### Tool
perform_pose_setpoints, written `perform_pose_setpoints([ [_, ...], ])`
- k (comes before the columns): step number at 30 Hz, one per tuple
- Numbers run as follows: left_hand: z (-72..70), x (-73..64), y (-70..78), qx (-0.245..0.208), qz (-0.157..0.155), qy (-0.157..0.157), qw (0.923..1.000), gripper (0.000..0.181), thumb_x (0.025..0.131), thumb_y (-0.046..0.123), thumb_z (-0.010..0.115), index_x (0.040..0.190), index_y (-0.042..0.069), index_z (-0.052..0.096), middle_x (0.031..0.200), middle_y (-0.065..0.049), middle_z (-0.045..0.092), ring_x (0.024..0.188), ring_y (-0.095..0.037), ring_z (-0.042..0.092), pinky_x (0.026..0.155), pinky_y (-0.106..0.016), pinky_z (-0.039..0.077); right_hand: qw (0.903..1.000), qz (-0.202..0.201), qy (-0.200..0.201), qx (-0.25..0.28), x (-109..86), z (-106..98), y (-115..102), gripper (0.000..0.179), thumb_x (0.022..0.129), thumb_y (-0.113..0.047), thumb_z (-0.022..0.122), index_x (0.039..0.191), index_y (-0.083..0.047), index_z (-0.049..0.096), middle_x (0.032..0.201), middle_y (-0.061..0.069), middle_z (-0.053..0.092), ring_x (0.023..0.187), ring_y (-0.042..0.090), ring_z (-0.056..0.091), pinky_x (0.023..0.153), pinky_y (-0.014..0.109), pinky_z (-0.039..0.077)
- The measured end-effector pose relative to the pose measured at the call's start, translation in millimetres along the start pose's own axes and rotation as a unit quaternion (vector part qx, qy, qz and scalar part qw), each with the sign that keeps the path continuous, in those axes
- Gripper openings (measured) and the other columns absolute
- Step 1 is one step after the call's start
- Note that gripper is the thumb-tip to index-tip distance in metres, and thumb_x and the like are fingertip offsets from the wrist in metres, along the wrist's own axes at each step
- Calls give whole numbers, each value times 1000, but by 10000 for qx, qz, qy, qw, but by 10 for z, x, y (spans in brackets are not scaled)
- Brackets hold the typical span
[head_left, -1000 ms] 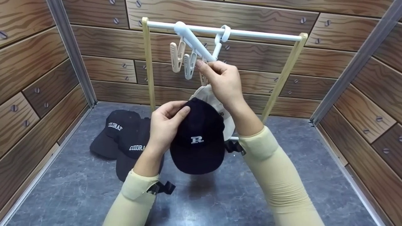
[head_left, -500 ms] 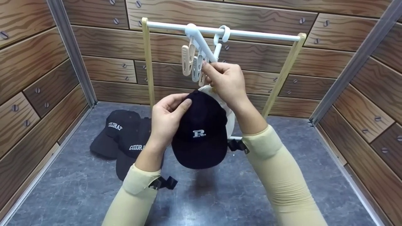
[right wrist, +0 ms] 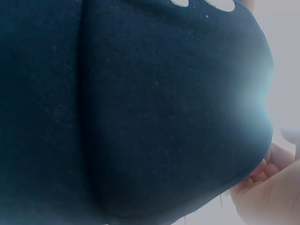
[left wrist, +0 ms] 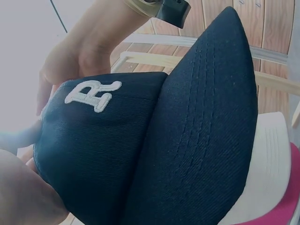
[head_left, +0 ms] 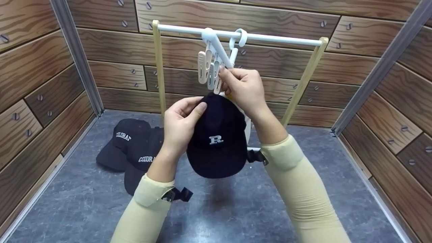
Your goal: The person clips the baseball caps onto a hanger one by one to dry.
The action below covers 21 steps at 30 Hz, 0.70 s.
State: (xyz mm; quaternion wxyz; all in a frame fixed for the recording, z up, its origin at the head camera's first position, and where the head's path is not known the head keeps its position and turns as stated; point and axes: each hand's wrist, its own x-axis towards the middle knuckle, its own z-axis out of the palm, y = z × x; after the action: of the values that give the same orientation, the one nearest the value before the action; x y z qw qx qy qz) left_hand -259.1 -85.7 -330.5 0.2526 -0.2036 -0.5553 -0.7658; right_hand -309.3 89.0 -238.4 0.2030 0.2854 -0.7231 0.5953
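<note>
In the head view, the left hand (head_left: 182, 125) pinches the navy baseball cap (head_left: 217, 158) by its crown and holds it brim down, above the grey surface (head_left: 233, 212). The right hand (head_left: 246, 89) pinches a beige clothespin (head_left: 217, 87) at the cap's top; whether its tips bite the fabric, I cannot tell. The clothespin hangs from a white clip hanger (head_left: 220, 50), hooked over the white bar (head_left: 280, 39) of a rack. Another beige clothespin (head_left: 201, 69) and a grey clothespin (head_left: 211, 79) dangle just beside it. Two black caps (head_left: 135, 172) (lettered in white, one overlapping the other) lie on the surface to the left.

In the left wrist view, the navy cap shows its white "R"; behind its brim peek a white brim (left wrist: 269, 164) and a magenta brim (left wrist: 283, 206).

In the right wrist view, navy fabric fills most, with the right hand's fingers (right wrist: 277, 157) bent beside the crown.
</note>
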Motion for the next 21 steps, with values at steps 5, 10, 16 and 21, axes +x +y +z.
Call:
perform_pose_setpoints([
  [5, 44, 18, 13, -6, 55, 73, 10000, 15, 102, -1, 77, 116, -6, 80, 109, -16, 83, 90, -16, 79, 80, -29, 64, 10000, -34, 37, -8, 3, -8, 21, 52, 108, -21, 74, 61, -1, 70, 60, 12, 61, 55, 11, 52, 50, 21, 37],
  [10, 79, 51, 19, 36, 82, 172, 9998, 15, 102, 0, 78, 116, -5, 81, 107, -16, 83, 89, -17, 79, 78, -29, 64, 9999, -39, 112, 15, 5, -2, 23, 52, 108, -19, 74, 60, -1, 68, 58, 3, 57, 56, 10, 49, 52, 22, 35],
  [16, 99, 96, 26, 77, 106, 291, 9995, 14, 102, 1, 78, 115, -5, 81, 106, -16, 83, 87, -17, 79, 77, -30, 64, 9998, -34, 164, 88, 12, 16, 15, 52, 107, -16, 74, 57, -8, 65, 58, -5, 52, 57, 10, 45, 53, 23, 32],
  [21, 125, 126, 38, 150, 170, 353, 9991, 14, 102, 1, 79, 115, -5, 81, 107, -16, 83, 89, -17, 79, 78, -29, 64, 9998, 9, 169, 113, 8, 15, 15, 53, 107, -15, 74, 56, -9, 62, 57, -6, 47, 57, 10, 41, 53, 24, 28],
])
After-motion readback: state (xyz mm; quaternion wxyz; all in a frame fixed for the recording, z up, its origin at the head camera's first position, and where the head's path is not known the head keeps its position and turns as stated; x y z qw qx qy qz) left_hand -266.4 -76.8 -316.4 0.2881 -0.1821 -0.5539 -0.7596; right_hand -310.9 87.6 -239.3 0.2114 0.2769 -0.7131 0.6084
